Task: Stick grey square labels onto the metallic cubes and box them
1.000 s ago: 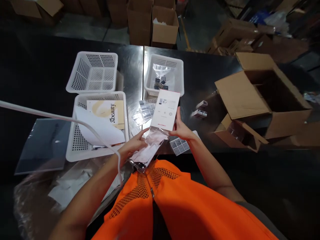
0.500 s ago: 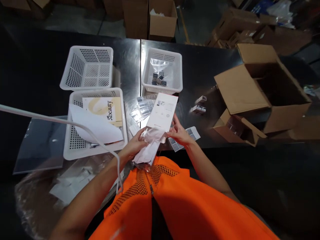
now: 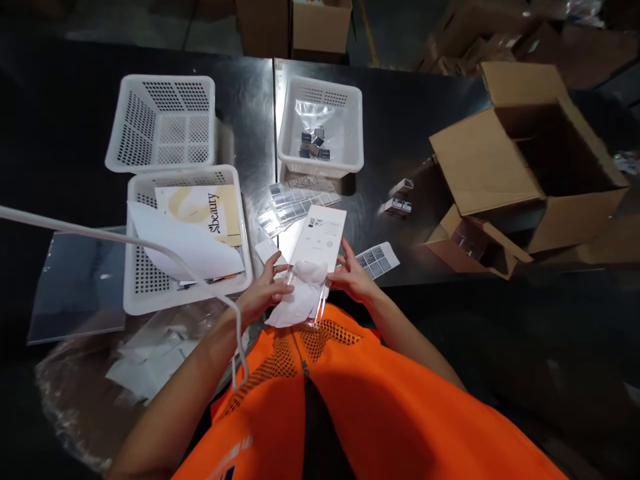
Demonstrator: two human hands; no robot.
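In front of my vest is a flat white box [image 3: 323,233] with small print, its lower end at a clear plastic bag [image 3: 320,308] with crumpled white paper [image 3: 299,293]. My right hand [image 3: 353,275] is closed on the box's right edge, thumb in front. From the left, my left hand [image 3: 265,290] holds the bag's edge beside the paper, thumb over it and fingers partly spread. Behind the box lie sheets of silvery labels [image 3: 295,202]. Another label sheet [image 3: 377,260] is just right of my right hand.
A white basket [image 3: 357,127] holds small dark boxes in a bag. Two more baskets stand left, a rear basket [image 3: 210,120] and a front basket [image 3: 129,280] with papers. Small cartons [image 3: 399,207] and open cardboard boxes [image 3: 487,180] are right. A white cable [image 3: 175,257] crosses the left.
The white box has come lower and nearer my body. My left hand's fingers have spread a little at the bag, and my right hand has moved slightly down along the box. The view has shifted.
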